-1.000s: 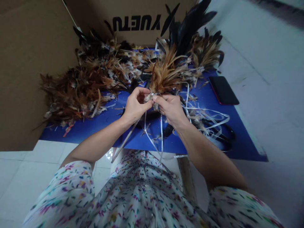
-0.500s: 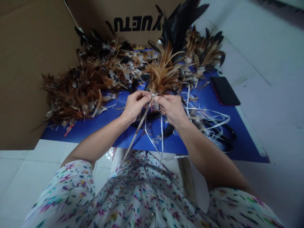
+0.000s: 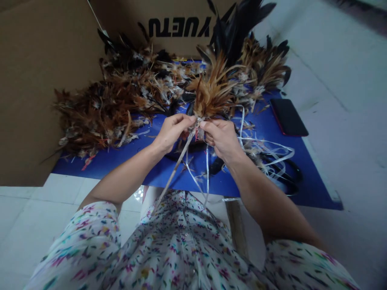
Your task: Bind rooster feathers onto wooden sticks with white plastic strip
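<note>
A bundle of tan and brown feathers (image 3: 213,90) stands upright above the blue table (image 3: 127,161), fixed at its base to a thin stick (image 3: 173,171) that slants down toward my lap. My left hand (image 3: 171,133) pinches the bundle's base from the left. My right hand (image 3: 220,139) pinches it from the right, fingers closed on the white plastic strip (image 3: 207,173) that hangs down from the base. Both hands meet at the binding point.
Heaps of brown and black feathers (image 3: 105,108) cover the table's left and back. Loose white strips (image 3: 269,151) and black scissors (image 3: 284,175) lie at the right, with a dark phone (image 3: 288,117) beyond. Cardboard boxes (image 3: 36,80) wall the left and back.
The stick has swung from my left hand's side to hang nearer the middle, and the feather bundle has shifted slightly right and up. Both hands stay pinched at its base.
</note>
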A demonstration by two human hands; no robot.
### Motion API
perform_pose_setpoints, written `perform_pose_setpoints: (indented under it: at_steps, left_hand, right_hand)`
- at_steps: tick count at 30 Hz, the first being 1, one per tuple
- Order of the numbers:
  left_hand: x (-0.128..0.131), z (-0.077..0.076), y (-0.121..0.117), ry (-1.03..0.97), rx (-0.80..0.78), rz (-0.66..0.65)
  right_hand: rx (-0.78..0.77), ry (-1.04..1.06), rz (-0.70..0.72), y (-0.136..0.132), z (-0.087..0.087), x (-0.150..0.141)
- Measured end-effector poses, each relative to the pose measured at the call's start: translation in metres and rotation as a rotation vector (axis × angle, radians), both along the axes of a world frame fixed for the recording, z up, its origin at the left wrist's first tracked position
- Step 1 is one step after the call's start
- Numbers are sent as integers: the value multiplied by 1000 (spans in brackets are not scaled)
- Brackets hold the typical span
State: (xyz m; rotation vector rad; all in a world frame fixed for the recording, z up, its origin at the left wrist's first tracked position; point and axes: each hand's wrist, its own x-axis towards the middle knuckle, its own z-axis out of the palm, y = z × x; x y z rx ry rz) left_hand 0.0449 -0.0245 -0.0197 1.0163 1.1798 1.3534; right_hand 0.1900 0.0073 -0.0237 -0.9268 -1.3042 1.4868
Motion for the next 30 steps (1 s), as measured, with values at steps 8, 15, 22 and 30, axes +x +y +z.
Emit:
perform_pose_setpoints:
  at_steps: [8,15,22,30]
  left_hand:
    - [-11,8,-2,113,35,-109]
    - [-15,6,1,114,47,-107]
    - [-10,-4,0,323,158,-24]
    - [-6,-8,-2,262,122,-82]
  right_hand:
    - [-35,24,-1,-2,3,-1]
    - [18,9,1,-1,3,0]
    - [180,-151,-90,6,-8,2]
    - [348,-256,-92,4,-9,6]
